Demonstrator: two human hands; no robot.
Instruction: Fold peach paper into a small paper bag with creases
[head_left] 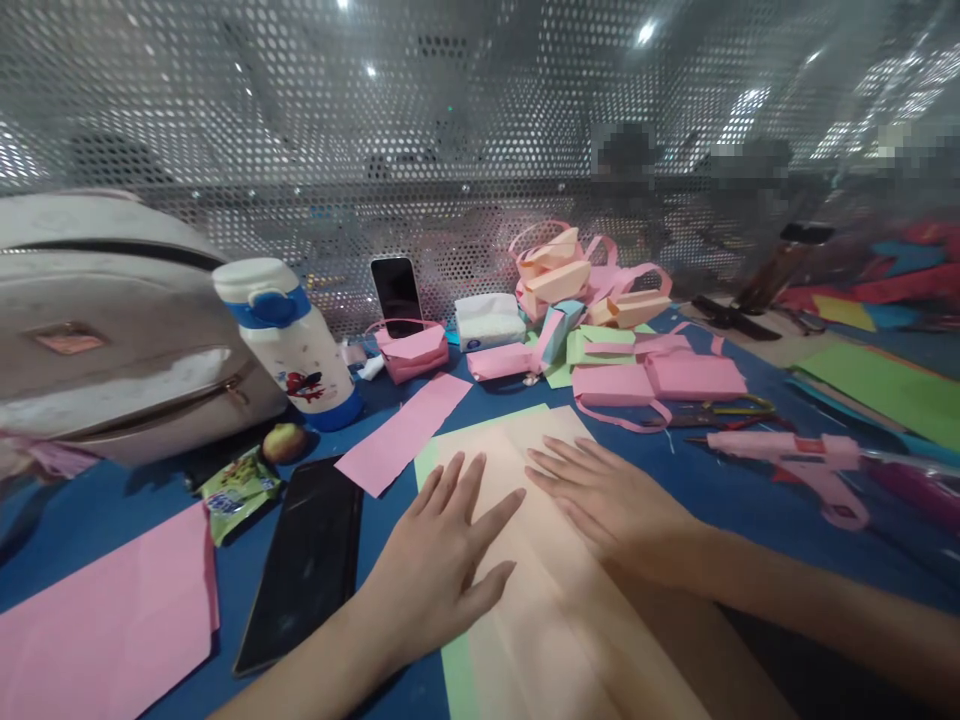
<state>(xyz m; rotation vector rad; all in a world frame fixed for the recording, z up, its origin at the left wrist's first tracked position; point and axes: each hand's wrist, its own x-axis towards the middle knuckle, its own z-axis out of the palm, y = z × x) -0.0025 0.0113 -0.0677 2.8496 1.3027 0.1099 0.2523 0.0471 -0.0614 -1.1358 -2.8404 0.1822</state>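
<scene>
A large peach paper sheet (525, 600) with crease lines lies before me, over a light green sheet (459, 670) whose edge shows at the left. On the peach paper's left side rests my left hand (450, 540), palm down, fingers spread. My right hand (607, 490) lies flat on the same paper's right side, fingers stretched out and pointing left. Neither hand grips anything. A pink paper strip (405, 435) lies just beyond my left hand. Past the sheet's far edge are folded pink paper boxes (611, 385) with paper handles.
At left are a black tablet (304, 560), pink sheets (112, 620), a snack packet (240, 490), a bottle (296, 350) and a backpack (112, 330). A pink glue gun (802, 460) lies right. A phone (397, 295), tissue pack (489, 322) and piled paper baskets (559, 280) stand behind.
</scene>
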